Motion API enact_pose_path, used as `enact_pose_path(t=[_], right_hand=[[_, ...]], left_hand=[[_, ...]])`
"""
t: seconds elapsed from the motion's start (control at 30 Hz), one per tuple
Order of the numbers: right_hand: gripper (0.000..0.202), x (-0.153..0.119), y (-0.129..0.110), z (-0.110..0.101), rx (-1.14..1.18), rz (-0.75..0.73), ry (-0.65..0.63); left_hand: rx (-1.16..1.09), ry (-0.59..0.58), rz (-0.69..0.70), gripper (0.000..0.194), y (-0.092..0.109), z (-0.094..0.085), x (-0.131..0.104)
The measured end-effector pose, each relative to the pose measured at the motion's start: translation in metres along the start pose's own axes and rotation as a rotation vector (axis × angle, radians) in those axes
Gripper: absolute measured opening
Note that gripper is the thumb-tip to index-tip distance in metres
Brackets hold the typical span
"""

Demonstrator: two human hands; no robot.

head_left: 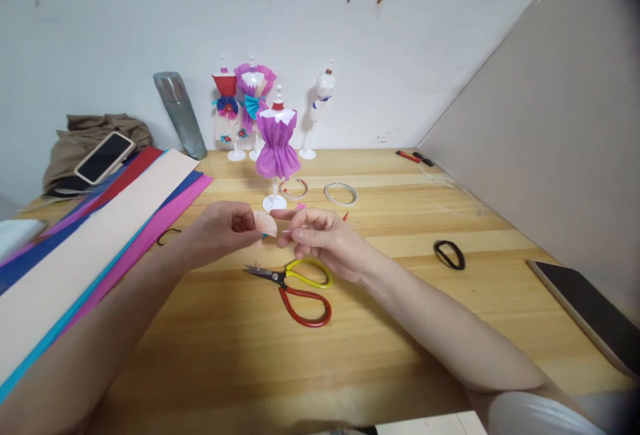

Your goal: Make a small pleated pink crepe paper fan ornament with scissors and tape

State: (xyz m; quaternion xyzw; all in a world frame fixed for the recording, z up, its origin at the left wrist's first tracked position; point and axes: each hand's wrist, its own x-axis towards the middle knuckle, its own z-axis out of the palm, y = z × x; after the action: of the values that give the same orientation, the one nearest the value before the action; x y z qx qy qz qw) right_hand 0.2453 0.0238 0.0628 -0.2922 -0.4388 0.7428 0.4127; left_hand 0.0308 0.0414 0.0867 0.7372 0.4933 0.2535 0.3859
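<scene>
Between thumb and fingers, my left hand (227, 228) pinches a small cream pleated paper fan (266, 223). My right hand (320, 235) is just right of the fan, its index finger stretched toward the fan's edge. Its thumb and another finger are closed on something small and whitish, too small to name. Below both hands lie scissors (283, 279) with one yellow and one red handle, blades pointing left. Behind the hands stands a mini dress form (277, 145) in purple crepe paper with a red neck band.
Long crepe paper strips (125, 221) cover the left side, near a phone (105, 157) on brown cloth (103, 125). A bottle (180, 115) and more dress forms (227, 105) stand along the wall. Tape rings (341, 185), a black hair tie (450, 255) and a tablet-like device (585, 308) lie about.
</scene>
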Motion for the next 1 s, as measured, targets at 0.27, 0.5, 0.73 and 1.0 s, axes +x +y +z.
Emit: enact_pose_path(t=[0.27, 0.5, 0.73, 1.0], right_hand=[[0.019, 0.0, -0.004, 0.002, 0.235, 0.043, -0.012], [0.017, 0.001, -0.006, 0.001, 0.342, -0.023, -0.002], [0.015, -0.001, -0.001, 0.007, 0.376, -0.013, 0.026], [0.017, 0.0, 0.007, 0.009, 0.377, -0.036, 0.016]], left_hand=[[-0.178, 0.057, 0.015, 0.026, 0.004, 0.008, -0.001], [-0.498, 0.016, -0.011, 0.037, -0.007, 0.015, 0.005], [-0.678, 0.182, -0.051, 0.03, -0.011, 0.024, 0.006], [-0.88, 0.146, -0.08, 0.037, -0.003, 0.026, 0.003]])
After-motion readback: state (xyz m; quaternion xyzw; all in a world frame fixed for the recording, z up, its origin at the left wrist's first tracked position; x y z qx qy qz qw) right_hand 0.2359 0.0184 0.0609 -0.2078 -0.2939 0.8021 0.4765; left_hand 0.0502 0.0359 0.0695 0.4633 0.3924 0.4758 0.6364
